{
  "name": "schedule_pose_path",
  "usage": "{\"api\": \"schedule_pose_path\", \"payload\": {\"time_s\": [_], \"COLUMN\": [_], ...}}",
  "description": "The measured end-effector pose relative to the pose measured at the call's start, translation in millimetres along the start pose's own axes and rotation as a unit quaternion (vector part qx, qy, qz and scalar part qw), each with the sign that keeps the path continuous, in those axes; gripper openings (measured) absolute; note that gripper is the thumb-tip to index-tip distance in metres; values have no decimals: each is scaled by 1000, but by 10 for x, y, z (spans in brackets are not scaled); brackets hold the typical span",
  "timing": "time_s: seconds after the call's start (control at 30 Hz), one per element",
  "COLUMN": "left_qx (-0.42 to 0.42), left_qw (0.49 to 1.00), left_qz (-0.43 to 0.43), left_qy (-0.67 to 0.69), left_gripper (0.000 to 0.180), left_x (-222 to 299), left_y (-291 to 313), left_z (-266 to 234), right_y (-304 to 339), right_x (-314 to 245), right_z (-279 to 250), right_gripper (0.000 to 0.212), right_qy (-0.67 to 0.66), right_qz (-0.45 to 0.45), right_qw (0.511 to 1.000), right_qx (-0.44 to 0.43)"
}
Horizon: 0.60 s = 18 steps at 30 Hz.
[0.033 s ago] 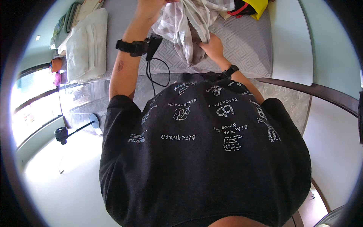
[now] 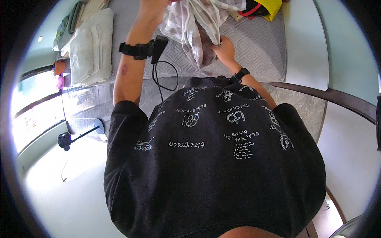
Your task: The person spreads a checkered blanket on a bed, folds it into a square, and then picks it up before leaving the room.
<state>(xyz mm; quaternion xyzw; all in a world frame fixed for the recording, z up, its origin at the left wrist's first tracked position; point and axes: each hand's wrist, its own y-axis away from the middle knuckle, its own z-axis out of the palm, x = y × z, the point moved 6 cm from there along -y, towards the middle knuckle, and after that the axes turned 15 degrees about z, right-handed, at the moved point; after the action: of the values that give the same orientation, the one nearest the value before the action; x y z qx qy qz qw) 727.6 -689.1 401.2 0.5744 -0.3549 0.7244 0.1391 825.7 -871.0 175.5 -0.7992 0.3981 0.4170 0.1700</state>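
Observation:
A grey-and-white checked cloth (image 2: 194, 23) hangs bunched above a grey quilted bed (image 2: 262, 47). My left hand (image 2: 152, 8) is raised at the top edge of the view and grips the cloth's upper part. On that wrist sits a black strap with a small device and a looping cable (image 2: 158, 47). Lower down, my right hand (image 2: 224, 49) pinches the hanging end of the cloth, with a black watch on its wrist. My black printed shirt fills the lower half of the view.
A folded white blanket (image 2: 89, 47) lies on the bed's left side. A yellow and red item (image 2: 266, 8) sits at the far end. A dark curved rail (image 2: 329, 95) runs on the right. A small black stand (image 2: 65, 139) is on the floor at left.

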Motion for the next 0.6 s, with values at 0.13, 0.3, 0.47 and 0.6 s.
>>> {"api": "schedule_pose_path", "payload": {"time_s": [0.13, 0.3, 0.47, 0.6], "left_qx": [126, 88, 59, 77], "left_qw": [988, 991, 994, 996], "left_qz": [66, 98, 82, 27], "left_qy": [61, 30, 49, -20], "left_gripper": [13, 8, 8, 7], "left_x": [186, 452, 503, 368], "left_y": [-26, 118, 365, 478], "left_z": [-489, -933, -823, -837], "right_y": [-180, -301, -625, -1093], "right_x": [747, 830, 463, 201], "right_z": [-2, 309, 596, 669], "right_gripper": [18, 20, 19, 19], "right_qy": [57, -147, -451, -374], "right_qz": [161, 154, 182, 70], "right_qw": [984, 973, 860, 913], "right_qx": [54, -90, -157, -144]}}
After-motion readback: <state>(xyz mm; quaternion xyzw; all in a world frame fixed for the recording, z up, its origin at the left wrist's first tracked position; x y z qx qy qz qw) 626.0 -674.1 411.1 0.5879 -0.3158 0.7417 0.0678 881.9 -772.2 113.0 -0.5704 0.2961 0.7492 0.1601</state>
